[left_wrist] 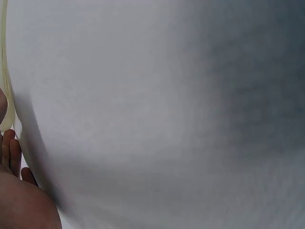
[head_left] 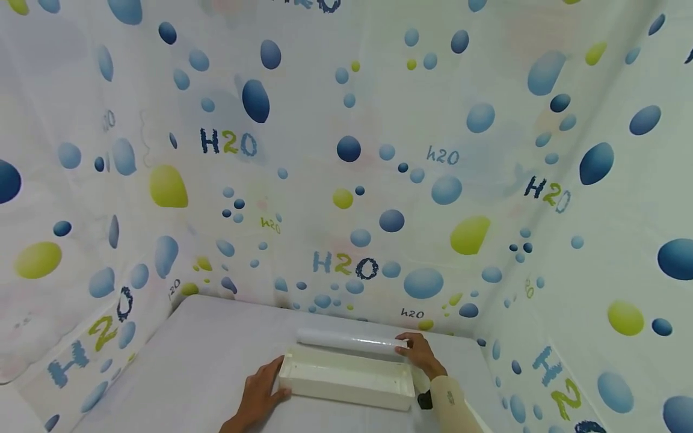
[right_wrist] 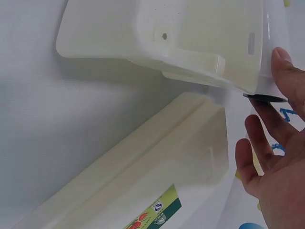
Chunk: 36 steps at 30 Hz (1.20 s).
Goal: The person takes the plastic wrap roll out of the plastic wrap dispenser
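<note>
A long cream plastic trough (head_left: 346, 380), like a planter, lies across the table with its open side up. At its left end is my left hand (head_left: 255, 394), thumb at the front and fingers toward the back, holding that end. Behind the trough lies a white roll (head_left: 352, 341) in shiny plastic film. My right hand (head_left: 422, 353) grips the roll's right end. The right wrist view shows the thumb (right_wrist: 288, 76) along the roll and a fingertip at its dark round end (right_wrist: 265, 98). In the left wrist view the left hand (left_wrist: 21, 191) is mostly cut off.
A second cream plastic piece (right_wrist: 143, 162) with a green-yellow label (right_wrist: 159, 210) lies beside the trough, partly behind my right forearm in the head view. The white table (head_left: 216, 343) meets walls of sheeting (head_left: 303, 150) printed with blue and green drops at the back and sides.
</note>
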{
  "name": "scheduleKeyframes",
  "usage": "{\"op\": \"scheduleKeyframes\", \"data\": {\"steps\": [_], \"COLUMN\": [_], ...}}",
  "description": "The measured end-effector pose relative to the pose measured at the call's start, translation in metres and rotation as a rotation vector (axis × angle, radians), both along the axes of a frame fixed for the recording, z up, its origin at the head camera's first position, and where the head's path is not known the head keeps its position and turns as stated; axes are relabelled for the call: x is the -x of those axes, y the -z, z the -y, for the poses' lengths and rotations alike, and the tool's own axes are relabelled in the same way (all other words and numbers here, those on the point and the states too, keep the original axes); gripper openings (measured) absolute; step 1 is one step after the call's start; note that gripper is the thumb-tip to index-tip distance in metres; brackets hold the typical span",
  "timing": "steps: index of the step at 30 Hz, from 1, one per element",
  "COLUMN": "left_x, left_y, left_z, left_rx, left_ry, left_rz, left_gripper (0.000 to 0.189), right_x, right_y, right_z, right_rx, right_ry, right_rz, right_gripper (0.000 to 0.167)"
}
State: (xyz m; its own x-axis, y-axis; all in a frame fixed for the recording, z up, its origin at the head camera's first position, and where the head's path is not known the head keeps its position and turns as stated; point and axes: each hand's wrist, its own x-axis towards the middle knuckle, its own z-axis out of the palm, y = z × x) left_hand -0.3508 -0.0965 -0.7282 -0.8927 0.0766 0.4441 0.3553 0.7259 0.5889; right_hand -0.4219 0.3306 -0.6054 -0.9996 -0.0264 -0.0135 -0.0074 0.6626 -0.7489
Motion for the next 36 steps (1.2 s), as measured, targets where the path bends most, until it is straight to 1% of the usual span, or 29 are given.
{"op": "scheduleKeyframes", "data": {"steps": [5, 6, 9, 13, 18, 20, 23, 26, 28, 30, 33, 36], "left_x": [-0.003, -0.002, -0.003, -0.001, 0.001, 0.001, 0.0, 0.0, 0.0, 0.0, 0.0, 0.001], "left_y": [-0.003, -0.004, -0.004, -0.001, 0.001, -0.002, -0.009, -0.012, -0.01, -0.007, -0.004, -0.003], "left_z": [0.0, 0.0, 0.0, 0.0, 0.0, 0.0, 0.0, 0.0, -0.001, -0.001, -0.001, 0.0], "left_rx": [0.013, 0.027, 0.016, -0.018, -0.015, -0.016, -0.029, -0.029, -0.041, -0.04, -0.024, -0.008], "left_ry": [0.008, 0.011, 0.009, 0.009, 0.0, 0.0, 0.013, 0.018, 0.017, 0.016, 0.009, 0.002], "left_rz": [-0.031, -0.037, -0.027, 0.022, 0.057, 0.082, 0.14, 0.179, 0.164, 0.132, 0.082, 0.061], "left_gripper": [0.081, 0.082, 0.084, 0.084, 0.085, 0.085, 0.085, 0.086, 0.086, 0.085, 0.085, 0.084], "right_x": [0.008, 0.01, 0.013, 0.014, 0.014, 0.014, 0.013, 0.012, 0.011, 0.009, 0.009, 0.01], "right_y": [0.011, 0.013, 0.019, 0.027, 0.031, 0.03, 0.027, 0.027, 0.028, 0.029, 0.029, 0.029], "right_z": [-0.003, -0.003, -0.005, -0.007, -0.005, -0.004, -0.001, 0.0, 0.001, 0.001, 0.001, 0.001], "right_rx": [-0.113, -0.129, -0.131, -0.151, -0.187, -0.193, -0.204, -0.225, -0.239, -0.247, -0.246, -0.247], "right_ry": [0.038, 0.035, 0.046, 0.066, 0.085, 0.085, 0.083, 0.087, 0.09, 0.092, 0.09, 0.08], "right_rz": [0.037, 0.036, 0.05, 0.063, 0.061, 0.055, 0.043, 0.01, -0.012, -0.027, -0.021, -0.011], "right_gripper": [0.032, 0.032, 0.031, 0.029, 0.029, 0.029, 0.03, 0.03, 0.03, 0.029, 0.029, 0.029]}}
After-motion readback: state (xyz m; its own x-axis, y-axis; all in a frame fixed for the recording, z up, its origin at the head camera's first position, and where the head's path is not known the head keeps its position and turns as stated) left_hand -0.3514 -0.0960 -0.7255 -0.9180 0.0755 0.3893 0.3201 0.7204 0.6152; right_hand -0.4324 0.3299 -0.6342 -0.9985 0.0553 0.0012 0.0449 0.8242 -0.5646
